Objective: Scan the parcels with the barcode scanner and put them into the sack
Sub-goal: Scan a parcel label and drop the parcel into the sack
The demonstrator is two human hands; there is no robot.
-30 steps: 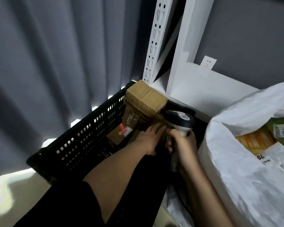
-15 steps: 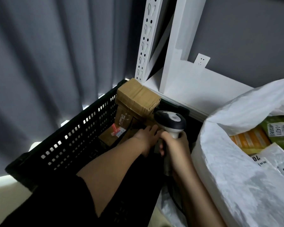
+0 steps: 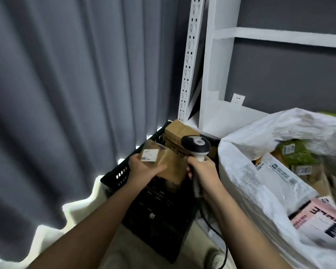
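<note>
One parcel point(image 3: 164, 162) — one scanner point(image 3: 196, 147)

Brown parcel point(image 3: 169, 164) (white label), black crate point(image 3: 120, 171).

Both bare forearms reach forward and converge over the black crate point(image 3: 124, 171). The left hand point(image 3: 143, 169) lies toward the crate's left wall, palm turned up and inward, its thumb curled over the top face of a brown parcel point(image 3: 167, 162) and its fingers hidden beneath. The right hand point(image 3: 204, 171) sits toward the crate's right edge, wrapped in a fist round the grip of the barcode scanner point(image 3: 196, 147), knuckles facing left.
</note>
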